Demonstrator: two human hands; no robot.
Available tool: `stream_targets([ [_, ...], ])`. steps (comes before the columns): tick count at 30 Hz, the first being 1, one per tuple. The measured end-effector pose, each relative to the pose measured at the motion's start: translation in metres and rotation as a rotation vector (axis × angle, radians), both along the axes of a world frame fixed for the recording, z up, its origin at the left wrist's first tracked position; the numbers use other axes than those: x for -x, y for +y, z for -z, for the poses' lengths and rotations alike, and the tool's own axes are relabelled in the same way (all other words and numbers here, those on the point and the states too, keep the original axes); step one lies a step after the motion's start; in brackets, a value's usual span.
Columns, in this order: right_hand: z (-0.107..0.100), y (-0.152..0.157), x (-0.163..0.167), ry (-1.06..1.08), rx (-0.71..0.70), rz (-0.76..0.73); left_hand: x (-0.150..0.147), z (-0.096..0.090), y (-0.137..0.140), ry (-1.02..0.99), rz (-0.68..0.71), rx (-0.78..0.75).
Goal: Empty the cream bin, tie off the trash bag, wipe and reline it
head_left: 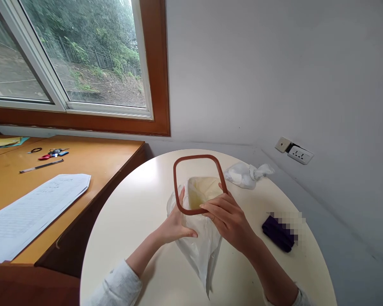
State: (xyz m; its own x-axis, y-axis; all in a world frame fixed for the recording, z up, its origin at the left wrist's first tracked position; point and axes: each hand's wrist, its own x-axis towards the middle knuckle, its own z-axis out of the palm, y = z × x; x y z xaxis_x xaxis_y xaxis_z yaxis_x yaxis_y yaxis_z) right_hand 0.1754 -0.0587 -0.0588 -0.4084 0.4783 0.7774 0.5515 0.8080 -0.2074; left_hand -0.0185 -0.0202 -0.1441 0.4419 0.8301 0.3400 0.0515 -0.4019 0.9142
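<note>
My right hand (pixel 226 219) grips a brown rounded-square ring frame (pixel 196 157) by its near right corner. The frame is tilted above the mouth of a pale yellowish container (pixel 199 193). A thin white plastic bag (pixel 201 238) covers the container, and its loose corner hangs down toward me. My left hand (pixel 175 225) lies against the container's left side, over the bag. Its thumb is stretched out, apart from the fingers, which point up by the frame's left edge. The frame and bag partly hide those fingers.
On the round cream table (pixel 121 238), a knotted plastic bag (pixel 245 174) lies at the back right and a dark purple folded item (pixel 278 233) at right. The wooden desk (pixel 115 148) at left holds papers (pixel 47 208), a pen (pixel 41 166) and keys (pixel 55 153). A wall socket (pixel 300 154) is beyond.
</note>
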Motion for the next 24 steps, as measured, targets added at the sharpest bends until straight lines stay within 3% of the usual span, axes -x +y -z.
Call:
stream_targets([
  [6,0.003,-0.001,-0.003,0.061,-0.059,0.063,0.006,-0.004,0.001,0.054,-0.033,0.034],
  [13,0.016,0.003,-0.006,0.256,-0.077,0.154,0.006,-0.002,0.002,0.022,-0.132,-0.106],
  [18,0.023,0.010,0.001,0.345,-0.056,0.153,0.005,-0.008,-0.002,0.064,-0.146,-0.154],
  [24,0.024,0.023,0.017,0.404,-0.039,0.140,0.006,-0.010,0.002,-0.020,-0.213,-0.128],
])
